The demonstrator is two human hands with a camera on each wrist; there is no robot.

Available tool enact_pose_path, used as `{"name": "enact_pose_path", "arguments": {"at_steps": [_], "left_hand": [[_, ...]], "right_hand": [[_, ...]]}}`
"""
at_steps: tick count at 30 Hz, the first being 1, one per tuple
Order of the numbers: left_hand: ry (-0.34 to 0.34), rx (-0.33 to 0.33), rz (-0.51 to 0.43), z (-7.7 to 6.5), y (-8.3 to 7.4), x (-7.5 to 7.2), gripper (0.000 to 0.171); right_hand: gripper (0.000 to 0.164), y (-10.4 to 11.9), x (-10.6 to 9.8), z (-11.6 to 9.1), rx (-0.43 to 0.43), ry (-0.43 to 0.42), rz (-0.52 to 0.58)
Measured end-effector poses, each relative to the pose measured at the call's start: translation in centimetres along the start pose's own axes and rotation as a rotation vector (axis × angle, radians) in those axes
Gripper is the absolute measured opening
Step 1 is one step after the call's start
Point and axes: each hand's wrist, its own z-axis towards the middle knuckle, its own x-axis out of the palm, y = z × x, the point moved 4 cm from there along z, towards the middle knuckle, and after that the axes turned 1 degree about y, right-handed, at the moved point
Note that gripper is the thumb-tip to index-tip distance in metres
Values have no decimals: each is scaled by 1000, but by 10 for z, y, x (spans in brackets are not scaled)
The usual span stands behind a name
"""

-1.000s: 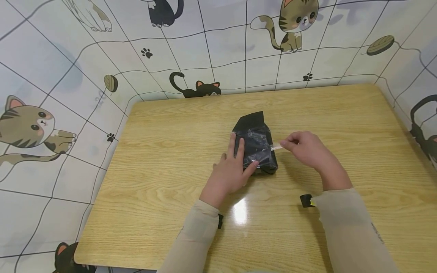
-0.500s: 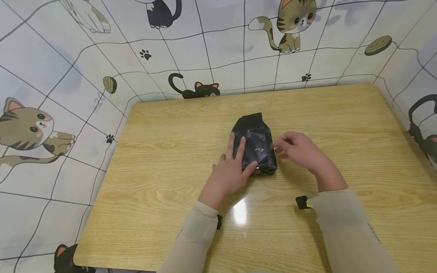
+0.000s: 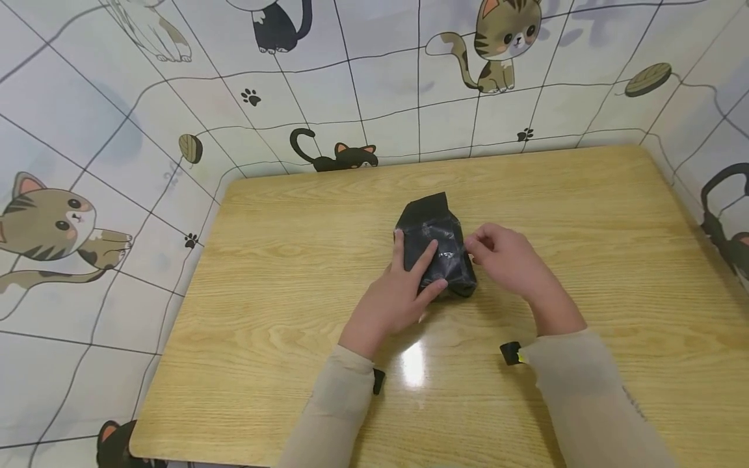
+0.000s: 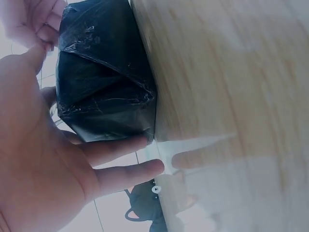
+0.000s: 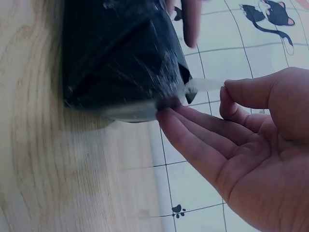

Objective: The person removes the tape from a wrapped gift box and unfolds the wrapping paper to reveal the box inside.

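Observation:
A black wrapped package point(image 3: 449, 263) with shiny clear tape across it lies on the wooden table, a pointed flap at its far end. Across its left side and top rests my left hand point(image 3: 391, 300), fingers spread and straight; in the left wrist view two of these fingers reach along the package's end point(image 4: 106, 92). My right hand point(image 3: 508, 259) is at the package's right side. Its thumb and index finger pinch a clear strip of tape point(image 5: 205, 86) that runs from the package edge, while the other fingertips touch the wrapping point(image 5: 120, 72).
The wooden table point(image 3: 281, 292) reaches back to a white wall point(image 3: 386, 91) printed with cartoon cats and grid lines. A small black piece point(image 3: 511, 353) sticks out at the right sleeve, and another black piece point(image 3: 378, 381) shows by the left sleeve.
My right hand has moved left from beside the package to its right edge, and the tape strip between them looks shorter. My left index finger has shifted right on top of the package.

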Motion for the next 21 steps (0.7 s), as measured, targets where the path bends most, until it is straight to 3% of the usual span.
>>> {"name": "enact_pose_path", "arguments": {"at_steps": [3, 9, 14, 18, 21], "left_hand": [[0, 3, 39, 4, -3, 2, 69], [-19, 0, 114, 7, -10, 6, 68], [-49, 26, 223, 6, -14, 6, 71], [-51, -4, 279, 6, -16, 6, 73], [-52, -33, 300, 6, -19, 6, 76]], "right_hand": [[36, 5, 3, -1, -46, -32, -61], [24, 6, 7, -1, -112, -38, -79], [28, 3, 5, -1, -95, -26, -44], [33, -4, -2, 1, -56, 12, 21], [36, -12, -10, 3, -27, 27, 6]]}}
